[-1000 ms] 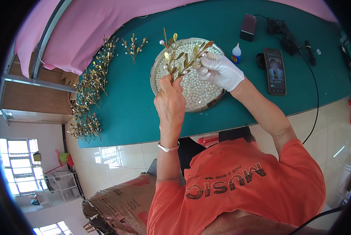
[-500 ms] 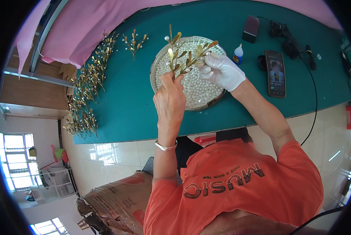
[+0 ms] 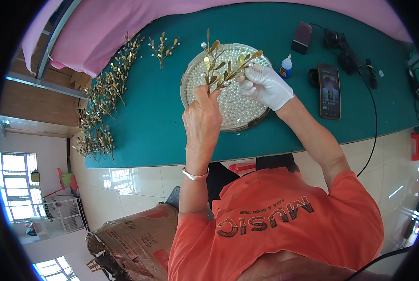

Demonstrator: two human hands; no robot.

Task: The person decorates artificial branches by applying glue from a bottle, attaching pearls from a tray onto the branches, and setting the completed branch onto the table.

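My left hand [image 3: 203, 112], bare with a bangle at the wrist, pinches the stem of a gold-leaved sprig [image 3: 214, 65] with pearl beads. In a white glove, my right hand [image 3: 267, 87] has its thumb and fingers closed at the sprig's right branch, near a pearl; the fingertips partly hide what they grip. Both hands are over a round tray [image 3: 185, 96] filled with loose pearl beads. A small glue bottle [image 3: 285, 68] stands just right of the tray.
Several finished-looking sprigs [image 3: 107, 89] lie along the table's left side, with a single sprig [image 3: 161, 50] nearby. To the right are a phone [image 3: 329, 91], a dark speaker [image 3: 301, 38] and cables. A cardboard box [image 3: 139, 236] sits below the green table [image 3: 153, 136].
The camera view has shifted slightly. Both hands keep their grip, and the sprig has moved slightly right in the picture.
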